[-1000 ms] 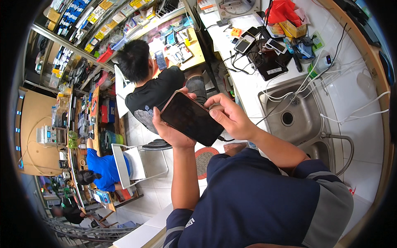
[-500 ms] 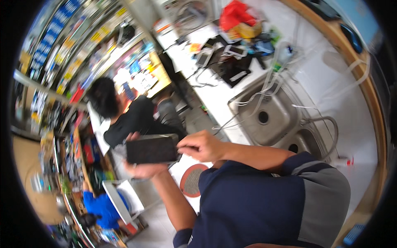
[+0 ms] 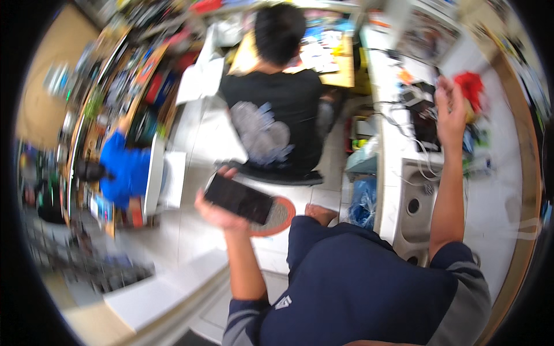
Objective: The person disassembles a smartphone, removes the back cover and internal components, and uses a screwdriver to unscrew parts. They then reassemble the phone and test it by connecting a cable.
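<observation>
Gripping the dark phone (image 3: pixel 239 199) in my left hand (image 3: pixel 216 214), I'd steady it while my open, empty right hand (image 3: pixel 450 109) reaches over the tabletop (image 3: pixel 496 173) beyond the sink (image 3: pixel 412 202).

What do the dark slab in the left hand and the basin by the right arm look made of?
The dark slab in the left hand looks like glossy glass over a thin body, smooth and black; blur leaves it open. The basin looks like brushed steel: dull grey with a round drain.

Steel sink (image 3: pixel 416 203) (beside white counter (image 3: pixel 508 173))
</observation>
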### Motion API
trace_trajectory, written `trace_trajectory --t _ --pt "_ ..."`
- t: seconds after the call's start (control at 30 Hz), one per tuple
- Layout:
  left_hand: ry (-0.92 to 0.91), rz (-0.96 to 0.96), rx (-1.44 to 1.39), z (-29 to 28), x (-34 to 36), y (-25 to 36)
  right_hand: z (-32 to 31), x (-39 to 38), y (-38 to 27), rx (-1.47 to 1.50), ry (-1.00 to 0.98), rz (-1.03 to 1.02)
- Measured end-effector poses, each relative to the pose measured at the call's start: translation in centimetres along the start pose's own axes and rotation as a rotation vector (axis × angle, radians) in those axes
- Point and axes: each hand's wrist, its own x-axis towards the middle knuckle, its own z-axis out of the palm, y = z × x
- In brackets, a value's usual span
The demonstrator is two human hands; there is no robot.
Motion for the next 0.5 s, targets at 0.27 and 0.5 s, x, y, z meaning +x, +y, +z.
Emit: trace_trajectory --t 0.27,0.5 --pt "-0.218 -0.145 -0.368 2.1 -1.1 3.8 19.2 -15.9 -13.8 0.453 -1.173 0.192" --pt "-0.096 -0.025 -0.173 1.2 0.2 11.3 26.0 -19.3 -18.4 0.634 -1.420 0.262"
